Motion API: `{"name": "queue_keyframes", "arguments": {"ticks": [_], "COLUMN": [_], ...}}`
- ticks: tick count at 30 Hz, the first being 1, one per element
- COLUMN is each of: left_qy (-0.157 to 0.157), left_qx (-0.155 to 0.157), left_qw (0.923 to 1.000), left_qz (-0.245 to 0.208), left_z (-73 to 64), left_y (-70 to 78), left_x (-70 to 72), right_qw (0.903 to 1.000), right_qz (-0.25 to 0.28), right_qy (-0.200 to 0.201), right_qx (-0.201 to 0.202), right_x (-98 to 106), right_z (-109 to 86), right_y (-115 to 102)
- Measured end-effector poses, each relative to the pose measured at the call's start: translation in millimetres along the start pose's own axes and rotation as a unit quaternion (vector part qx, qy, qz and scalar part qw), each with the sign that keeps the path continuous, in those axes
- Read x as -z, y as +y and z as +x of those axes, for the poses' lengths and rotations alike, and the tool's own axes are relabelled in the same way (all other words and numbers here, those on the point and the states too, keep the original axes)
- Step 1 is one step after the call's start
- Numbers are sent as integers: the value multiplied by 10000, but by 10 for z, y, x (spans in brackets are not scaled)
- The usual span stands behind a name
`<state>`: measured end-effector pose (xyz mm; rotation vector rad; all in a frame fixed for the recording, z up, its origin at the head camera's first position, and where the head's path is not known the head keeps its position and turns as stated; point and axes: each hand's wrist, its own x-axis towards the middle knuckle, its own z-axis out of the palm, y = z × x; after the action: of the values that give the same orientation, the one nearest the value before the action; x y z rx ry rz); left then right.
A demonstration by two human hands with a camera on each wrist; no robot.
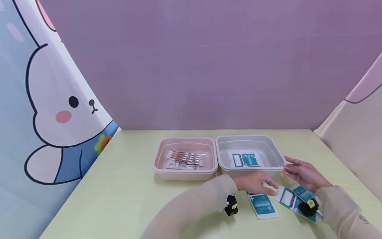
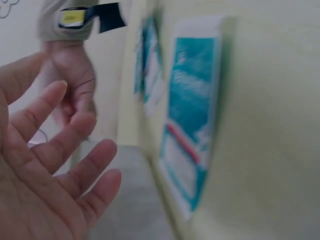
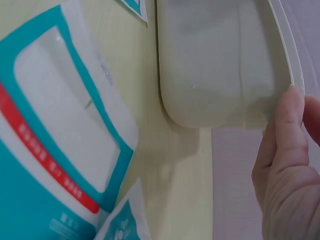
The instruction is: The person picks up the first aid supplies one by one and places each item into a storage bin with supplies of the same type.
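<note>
My right hand (image 1: 304, 174) pinches the rim of a grey plastic bin (image 1: 244, 143) at its near right corner, fingers and thumb on either side of the edge in the right wrist view. Inside that bin lies a teal-and-white packet (image 1: 250, 160). In front of the bin, my left hand (image 1: 255, 182) hovers with fingers spread and holds nothing. Below it on the table is another teal-and-white packet (image 1: 264, 206). Two more overlapping packets, one with a white label panel (image 3: 65, 105), lie under my right wrist, partly hidden by it.
Left of the grey bin stands a pink bin (image 1: 182, 176), holding a bundle of thin wrapped sticks (image 1: 185, 156) and a pale packet (image 1: 182, 165). Behind the yellow table (image 1: 119, 186) hangs a purple backdrop (image 1: 191, 66). A rabbit-print cloth (image 1: 53, 93) hangs at the left.
</note>
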<state>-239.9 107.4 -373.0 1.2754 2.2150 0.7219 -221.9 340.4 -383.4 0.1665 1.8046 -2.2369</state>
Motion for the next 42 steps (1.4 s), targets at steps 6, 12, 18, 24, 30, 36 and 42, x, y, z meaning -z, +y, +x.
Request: {"name": "queue_keyframes", "arguments": {"ticks": [6,12,18,24,30,36,42], "left_qy": [199,392,364,134,78,-1,-343], "left_qx": [64,-290,-168,160,181,471,582], "left_qw": [9973,9958,9967,9935,9880,9866,9801], "left_qz": [699,771,709,1122,1534,1564,1869], "left_z": [49,69,74,101,172,236,238], "left_y": [-88,-249,-289,-266,-277,-286,-293], "left_x": [-138,-199,-224,-250,-239,-272,-283], "right_qw": [9999,9998,9999,9999,9999,9982,9985], "right_qz": [-115,-102,-123,-34,-41,-456,-457], "right_qy": [63,93,51,47,17,285,223], "right_qx": [-68,-130,-93,-139,-93,-255,-185], "right_x": [-2,1,9,19,29,33,36], "right_z": [9,29,27,20,20,8,15], "right_y": [-22,-8,3,-13,-1,11,-1]}}
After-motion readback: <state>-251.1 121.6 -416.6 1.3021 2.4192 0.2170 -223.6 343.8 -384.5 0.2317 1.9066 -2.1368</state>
